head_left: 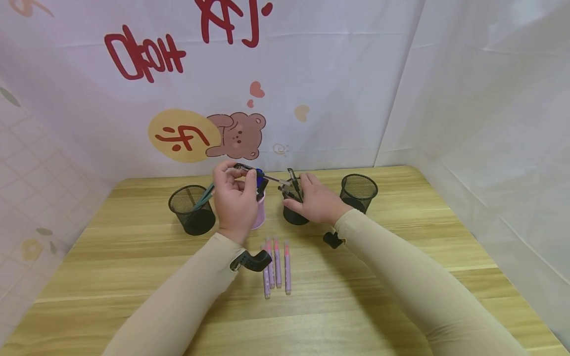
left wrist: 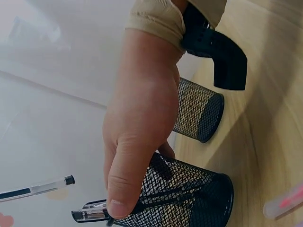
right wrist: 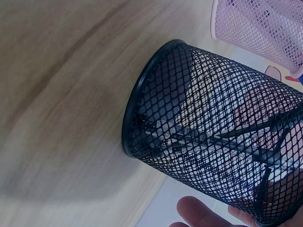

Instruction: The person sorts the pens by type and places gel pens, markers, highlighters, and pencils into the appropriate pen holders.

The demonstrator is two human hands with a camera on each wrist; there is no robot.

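My left hand [head_left: 236,200] pinches a clear gel pen [head_left: 271,179] between thumb and fingers. The pen's tip end reaches toward a black mesh pen holder [head_left: 295,215]. My right hand [head_left: 321,200] grips this holder at its rim; the left wrist view shows the thumb over the rim beside a pen [left wrist: 90,213]. Through the mesh in the right wrist view, several pens [right wrist: 227,142] stand inside. Behind my left hand is a pink pen holder [head_left: 260,212] with dark and blue pens, partly hidden.
Several purple and pink markers [head_left: 287,269] lie on the wooden table [head_left: 356,316]. At left, a black mesh holder [head_left: 191,225] contains green pencils [head_left: 204,198]. Another black mesh holder [head_left: 358,190] stands at right. A printed curtain [head_left: 334,74] hangs behind the table.
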